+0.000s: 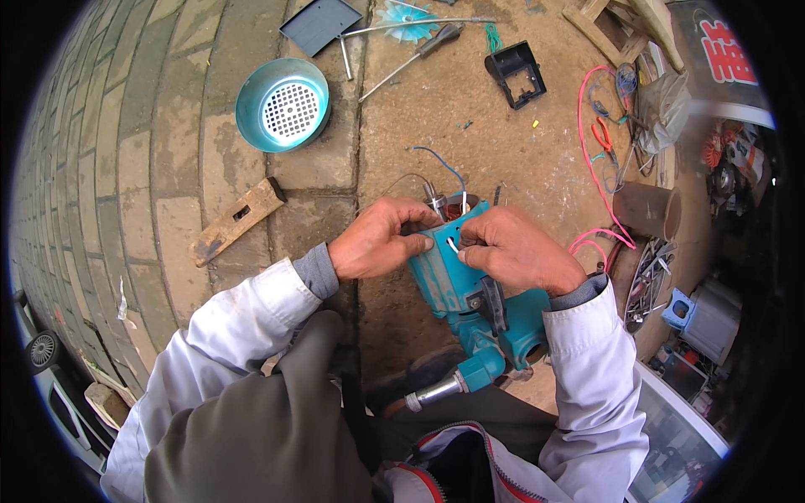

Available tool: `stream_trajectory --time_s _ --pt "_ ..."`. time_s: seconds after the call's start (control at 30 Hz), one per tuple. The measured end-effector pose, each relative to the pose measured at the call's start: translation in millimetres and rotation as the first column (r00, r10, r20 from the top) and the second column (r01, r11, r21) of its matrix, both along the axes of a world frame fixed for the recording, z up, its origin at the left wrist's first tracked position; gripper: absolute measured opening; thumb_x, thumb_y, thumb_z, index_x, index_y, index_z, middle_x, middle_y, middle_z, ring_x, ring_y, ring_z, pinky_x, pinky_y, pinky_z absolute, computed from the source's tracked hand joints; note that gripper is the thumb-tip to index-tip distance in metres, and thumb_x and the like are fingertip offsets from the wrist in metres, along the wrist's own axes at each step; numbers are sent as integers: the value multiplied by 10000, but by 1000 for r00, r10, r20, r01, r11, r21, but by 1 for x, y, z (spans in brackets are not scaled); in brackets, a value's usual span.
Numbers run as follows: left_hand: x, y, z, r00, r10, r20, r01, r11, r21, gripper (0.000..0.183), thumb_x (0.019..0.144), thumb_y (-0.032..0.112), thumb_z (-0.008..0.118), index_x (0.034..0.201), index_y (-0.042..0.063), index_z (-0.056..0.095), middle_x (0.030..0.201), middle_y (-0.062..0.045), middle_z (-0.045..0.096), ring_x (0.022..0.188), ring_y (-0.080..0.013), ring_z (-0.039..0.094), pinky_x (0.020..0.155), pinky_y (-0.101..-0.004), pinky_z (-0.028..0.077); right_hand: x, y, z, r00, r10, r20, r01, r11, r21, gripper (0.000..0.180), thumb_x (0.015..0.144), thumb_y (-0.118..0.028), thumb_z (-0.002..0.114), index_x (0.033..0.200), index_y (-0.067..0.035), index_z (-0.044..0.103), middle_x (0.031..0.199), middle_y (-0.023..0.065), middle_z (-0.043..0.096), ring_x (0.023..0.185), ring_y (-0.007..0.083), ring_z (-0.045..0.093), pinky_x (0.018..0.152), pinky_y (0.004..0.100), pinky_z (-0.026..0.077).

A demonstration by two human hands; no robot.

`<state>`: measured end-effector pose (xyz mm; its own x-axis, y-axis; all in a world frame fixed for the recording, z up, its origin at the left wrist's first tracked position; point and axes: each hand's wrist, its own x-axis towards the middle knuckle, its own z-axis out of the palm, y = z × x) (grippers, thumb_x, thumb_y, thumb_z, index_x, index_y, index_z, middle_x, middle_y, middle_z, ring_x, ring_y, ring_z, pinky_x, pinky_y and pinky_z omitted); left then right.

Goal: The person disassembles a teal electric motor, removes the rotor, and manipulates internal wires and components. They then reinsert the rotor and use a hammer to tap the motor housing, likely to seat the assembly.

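Note:
A teal electric water pump [434,276] stands in front of me, its open motor end showing copper windings [454,210] and a metal shaft [434,193]. My left hand [383,237] grips the housing's rim, thumb outside and fingertips hidden inside the opening. At a hole in the housing's side, the thumb and forefinger of my right hand [519,248] pinch a white wire sleeve [453,246]. A blue wire [445,165] in another white sleeve rises from the opening. Below, a teal elbow [483,370] carries a metal pipe fitting [434,395].
A teal fan cover [251,100], a wooden mallet head or block [220,234], a screwdriver [431,44] and a black terminal box [497,69] lie beyond the pump. At right are pink cable [585,144], orange-handled pliers [602,135], a rusty cylinder [641,209] and a tool basin [648,283].

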<state>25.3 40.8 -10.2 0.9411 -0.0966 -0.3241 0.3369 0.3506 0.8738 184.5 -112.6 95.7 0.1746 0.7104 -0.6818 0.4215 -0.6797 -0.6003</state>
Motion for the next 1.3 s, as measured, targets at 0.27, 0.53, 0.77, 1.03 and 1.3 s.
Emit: stream_trajectory --time_s 0.27,0.53,0.77,1.03,1.3 --pt "5 5 2 997 -59 -49 59 998 -8 253 933 -55 664 1182 -26 694 1042 -40 725 961 -102 648 863 -297 548 -26 -11 2 922 23 386 -160 931 328 99 872 -114 660 863 -18 643 811 205 641 818 433 655 700 529 516" --pt "8 8 -3 996 -88 -23 88 996 28 272 905 -35 706 1177 -39 710 1020 -84 751 956 -132 669 876 -325 564 -30 -12 -12 887 127 444 -295 895 334 64 818 -29 656 877 -7 646 842 180 619 847 417 644 684 519 514" --pt "4 8 0 995 -83 -52 88 991 103 205 930 -18 716 1134 -37 715 995 -42 733 931 -108 658 824 -301 555 -26 -10 -13 933 33 359 -165 925 343 126 852 -111 678 811 8 672 765 200 653 776 402 682 674 503 522" --pt "1 3 2 997 -60 50 49 980 191 195 941 8 707 1135 -14 723 993 -71 692 919 -134 647 814 -316 548 -3 -23 -15 960 -252 -122 266 957 118 173 877 -166 729 854 1 691 770 227 649 744 443 648 654 499 495" --pt "3 6 -5 990 -114 88 105 990 98 218 950 5 688 1167 -16 705 1044 -77 663 978 -148 627 838 -318 530 -11 -20 -6 994 -14 110 -25 939 342 166 876 -149 738 863 8 687 764 229 633 715 419 647 632 480 491"
